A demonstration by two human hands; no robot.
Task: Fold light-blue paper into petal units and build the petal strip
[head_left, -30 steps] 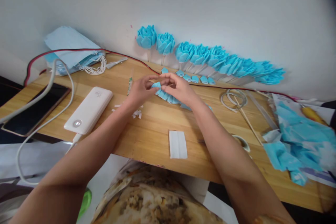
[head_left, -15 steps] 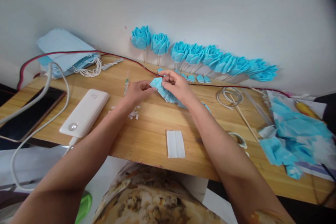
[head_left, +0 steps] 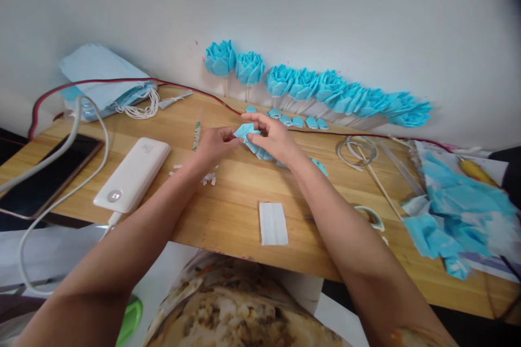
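Note:
Above the middle of the table, my right hand point(head_left: 275, 138) pinches a folded light-blue petal point(head_left: 245, 130) between thumb and fingers. My left hand point(head_left: 218, 143) is closed, its fingertips meeting the petal's left edge. More blue petals point(head_left: 262, 154) lie in an overlapping row below my right palm, partly hidden by it. The row shows again as a blue petal point(head_left: 319, 166) right of my wrist. Behind the hands, several small loose petals point(head_left: 285, 121) lie along a cable. Small white paper bits point(head_left: 209, 178) are scattered below my left hand.
Finished blue flowers on sticks point(head_left: 280, 80) lean along the wall. A stack of masks point(head_left: 101, 73), a phone point(head_left: 49, 171) and a power bank point(head_left: 132, 176) are at left. A white rectangle point(head_left: 273, 223) lies in front; blue scraps point(head_left: 459, 206) and tape point(head_left: 372, 217) at right.
The petal at my fingertips has tilted slightly and my right fingers have shifted over it, with the index finger stretched further left. My left hand has barely moved.

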